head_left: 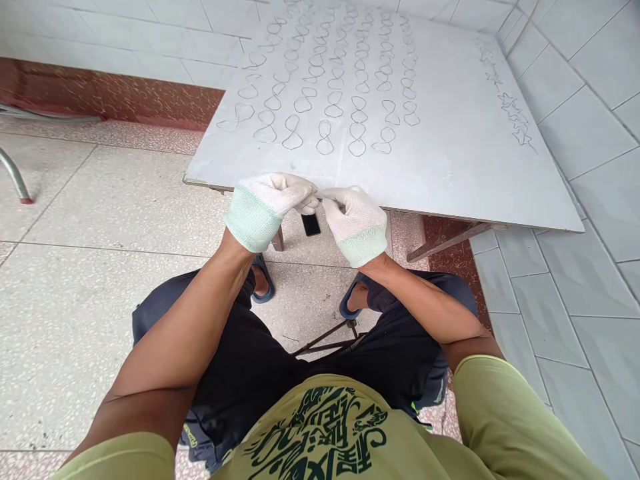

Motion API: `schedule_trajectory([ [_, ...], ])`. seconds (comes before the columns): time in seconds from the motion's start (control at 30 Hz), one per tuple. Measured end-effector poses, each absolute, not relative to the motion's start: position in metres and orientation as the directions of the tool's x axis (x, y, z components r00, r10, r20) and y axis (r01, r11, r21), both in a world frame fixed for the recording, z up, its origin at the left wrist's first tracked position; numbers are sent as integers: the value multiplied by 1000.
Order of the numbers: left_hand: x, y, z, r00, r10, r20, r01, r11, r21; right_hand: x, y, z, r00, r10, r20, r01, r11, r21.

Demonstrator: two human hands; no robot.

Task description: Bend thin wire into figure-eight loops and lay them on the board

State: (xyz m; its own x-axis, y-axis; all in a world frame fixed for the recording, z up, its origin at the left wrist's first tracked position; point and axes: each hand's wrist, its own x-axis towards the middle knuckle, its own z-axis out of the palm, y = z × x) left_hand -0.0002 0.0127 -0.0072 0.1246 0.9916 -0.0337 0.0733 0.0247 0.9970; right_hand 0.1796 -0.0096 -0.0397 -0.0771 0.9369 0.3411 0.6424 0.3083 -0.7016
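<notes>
My left hand (280, 197), in a white knit glove with a pale green cuff, is closed in a pinch at the table's front edge. My right hand (353, 217), gloved the same way, pinches just beside it, and the fingertips almost meet. Between them a short bit of thin wire (318, 193) shows; most of it is hidden by the fingers. Beyond the hands, several rows of thin wire figure-eights (325, 137) lie flat on the white table (425, 170).
Along the table's right side lies a line of star-shaped wire pieces (515, 117). Tiled walls (585, 113) border the table at the back and right. Under the front edge a black phone (311, 225) is visible. A curved metal leg (15, 175) stands at far left.
</notes>
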Motion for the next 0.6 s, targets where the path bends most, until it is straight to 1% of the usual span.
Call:
schedule_trajectory([
  [0.23, 7, 8, -10, 36, 999, 0, 62, -2, 998, 180, -12, -28, -135, 944, 301, 682, 309, -662],
  [0.33, 7, 7, -11, 16, 999, 30, 98, -32, 995, 182, -12, -27, -155, 940, 306, 704, 322, -633],
  [0.47, 5, 7, -11, 1, 1000, 25, 154, -25, 988, 187, -9, -27, -231, 915, 332, 720, 390, -574],
  [0.6, 2, 9, -11, 2, 1000, 23, 241, -23, 970, 197, -1, -30, -339, 872, 354, 699, 485, -525],
])
